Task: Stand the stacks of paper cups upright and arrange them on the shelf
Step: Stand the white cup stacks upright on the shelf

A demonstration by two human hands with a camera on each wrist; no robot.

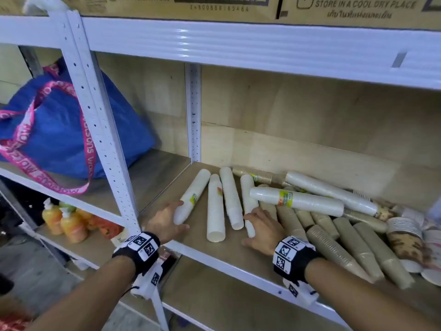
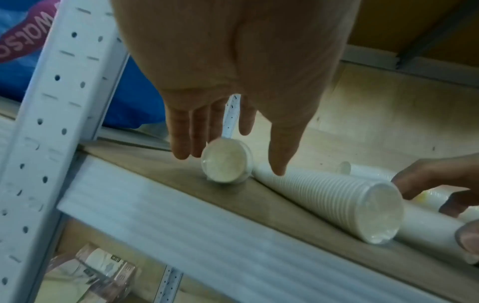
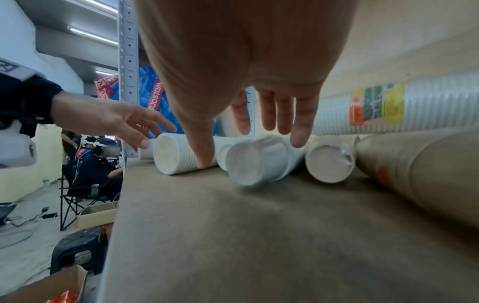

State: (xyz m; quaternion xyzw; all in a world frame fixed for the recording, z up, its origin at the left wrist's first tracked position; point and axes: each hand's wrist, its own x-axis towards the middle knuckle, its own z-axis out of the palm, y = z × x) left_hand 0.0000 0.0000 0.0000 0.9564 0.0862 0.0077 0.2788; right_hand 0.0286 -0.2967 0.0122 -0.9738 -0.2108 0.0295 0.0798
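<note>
Several white cup stacks lie flat on the wooden shelf board (image 1: 191,242). My left hand (image 1: 183,215) reaches around the near end of the leftmost white stack (image 1: 193,194), fingers straight on its far side and thumb on the near side; in the left wrist view the left hand (image 2: 233,164) straddles that stack's end (image 2: 224,162). My right hand (image 1: 248,229) hovers with spread straight fingers over the near end of the fourth white stack (image 1: 247,192). Brown cup stacks (image 1: 353,247) lie to its right. A labelled white stack (image 1: 298,200) lies across the pile.
A white perforated post (image 1: 105,139) stands left of my left hand. Beyond it sits a blue bag with pink straps (image 1: 59,130). Cardboard boxes (image 1: 214,5) fill the shelf above. Patterned cups (image 1: 405,235) crowd the far right. Orange bottles (image 1: 64,220) stand on a lower shelf.
</note>
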